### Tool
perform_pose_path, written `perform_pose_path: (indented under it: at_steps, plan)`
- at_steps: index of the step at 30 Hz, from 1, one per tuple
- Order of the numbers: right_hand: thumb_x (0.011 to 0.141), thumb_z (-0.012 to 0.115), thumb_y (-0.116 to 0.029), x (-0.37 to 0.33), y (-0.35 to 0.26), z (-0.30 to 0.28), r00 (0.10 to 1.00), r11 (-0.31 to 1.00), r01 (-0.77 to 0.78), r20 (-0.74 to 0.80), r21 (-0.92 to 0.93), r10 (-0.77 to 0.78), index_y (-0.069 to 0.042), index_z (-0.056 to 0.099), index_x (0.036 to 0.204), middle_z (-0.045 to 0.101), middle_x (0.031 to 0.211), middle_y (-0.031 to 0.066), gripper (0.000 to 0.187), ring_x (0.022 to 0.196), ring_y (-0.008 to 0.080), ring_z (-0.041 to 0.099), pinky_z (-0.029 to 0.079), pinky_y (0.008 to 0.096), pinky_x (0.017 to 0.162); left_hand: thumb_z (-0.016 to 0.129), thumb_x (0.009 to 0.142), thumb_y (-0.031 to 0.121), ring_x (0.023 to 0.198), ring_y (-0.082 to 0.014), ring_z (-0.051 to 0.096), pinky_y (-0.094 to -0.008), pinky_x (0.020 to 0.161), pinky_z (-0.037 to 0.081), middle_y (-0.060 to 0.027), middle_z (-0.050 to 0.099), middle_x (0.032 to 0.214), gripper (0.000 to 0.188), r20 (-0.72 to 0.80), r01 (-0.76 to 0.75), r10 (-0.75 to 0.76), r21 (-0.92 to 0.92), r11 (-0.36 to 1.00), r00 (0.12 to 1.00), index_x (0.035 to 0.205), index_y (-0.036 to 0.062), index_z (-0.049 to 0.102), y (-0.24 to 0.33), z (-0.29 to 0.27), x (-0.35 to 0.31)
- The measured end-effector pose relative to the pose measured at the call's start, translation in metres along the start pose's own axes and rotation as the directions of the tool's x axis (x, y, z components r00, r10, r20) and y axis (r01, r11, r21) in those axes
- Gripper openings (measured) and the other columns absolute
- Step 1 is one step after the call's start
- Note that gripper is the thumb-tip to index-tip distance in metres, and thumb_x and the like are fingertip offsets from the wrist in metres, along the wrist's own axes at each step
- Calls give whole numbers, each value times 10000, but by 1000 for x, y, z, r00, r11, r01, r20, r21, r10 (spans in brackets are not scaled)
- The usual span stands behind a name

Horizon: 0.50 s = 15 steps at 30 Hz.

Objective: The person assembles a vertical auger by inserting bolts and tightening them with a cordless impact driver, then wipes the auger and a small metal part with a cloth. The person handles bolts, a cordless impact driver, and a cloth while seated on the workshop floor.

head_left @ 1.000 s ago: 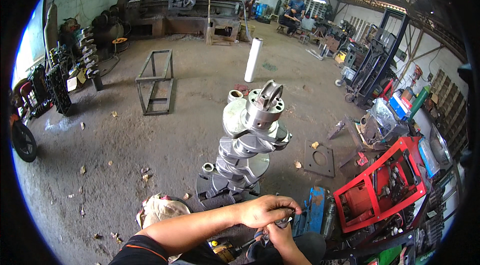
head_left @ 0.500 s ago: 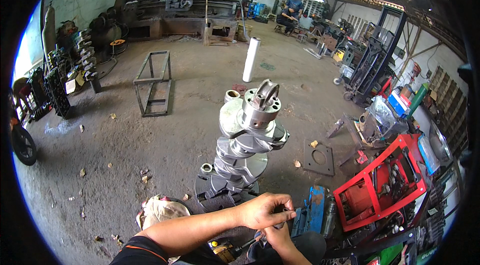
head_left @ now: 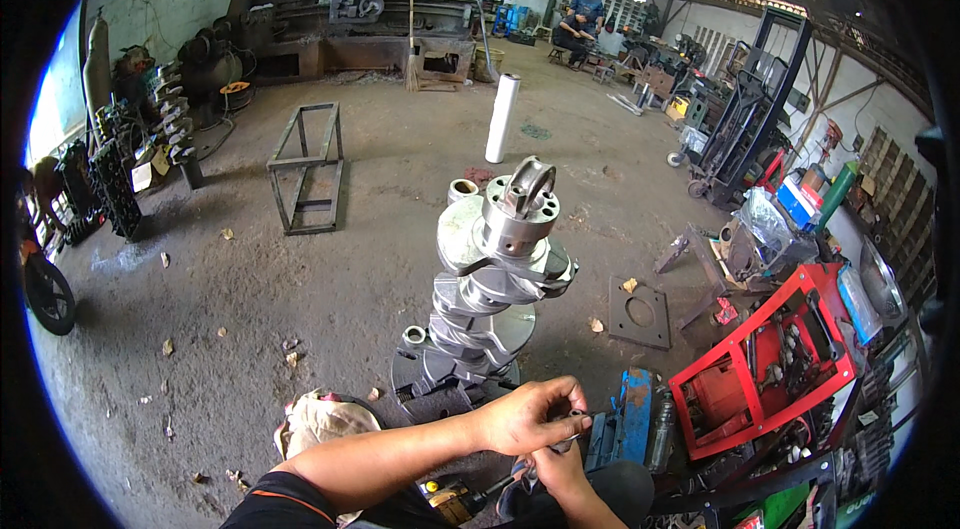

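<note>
My left hand reaches in from the lower left with fingers curled and thumb pressed to them. Just below it, my right hand is closed too, and the two meet over a small dark metallic piece, mostly hidden by fingers, whose kind I cannot make out. Beyond the hands a large shiny crankshaft stands upright on a dark base on the floor. A yellow and black power tool lies below my left forearm, near my lap, partly covered.
To the right are a red metal tool cart, a blue metal piece and a square plate with a hole. Ahead stand a metal frame and a white roll. A beige cloth lies at lower left. People work far back.
My left hand's fingers have shifted slightly on the small piece, and a little more of it shows between the hands. The crankshaft stays in place.
</note>
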State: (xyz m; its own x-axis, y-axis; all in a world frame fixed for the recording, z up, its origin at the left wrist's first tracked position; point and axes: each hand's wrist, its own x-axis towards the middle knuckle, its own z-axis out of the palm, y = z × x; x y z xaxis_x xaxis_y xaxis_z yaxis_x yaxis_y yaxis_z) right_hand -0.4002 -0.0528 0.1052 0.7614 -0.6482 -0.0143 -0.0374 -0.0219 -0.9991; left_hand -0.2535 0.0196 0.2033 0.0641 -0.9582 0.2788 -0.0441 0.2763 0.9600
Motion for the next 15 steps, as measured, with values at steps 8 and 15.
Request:
perform_pose_path:
  at_steps: [8, 15]
  plan:
    - [910, 693, -155, -2, -8, 0, 998, 993, -70, 2, 91, 70, -30, 569, 979, 574, 721, 3, 189, 622, 93, 565, 434, 270, 537, 581, 1016, 181, 836, -128, 637, -307, 754, 510, -81, 685, 911, 207, 158, -43, 54, -70, 997, 986, 1109, -3, 602, 8, -7, 0]
    - [901, 716, -159, 0, 4, -5, 991, 987, -132, 49, 89, 128, -37, 551, 961, 566, 677, -7, 213, 587, 90, 562, 430, 272, 516, 649, 982, 206, 777, -129, 618, -321, 703, 497, -77, 662, 839, 212, 53, -46, 45, 22, 999, 998, 1036, 8, 596, 2, -6, 1]
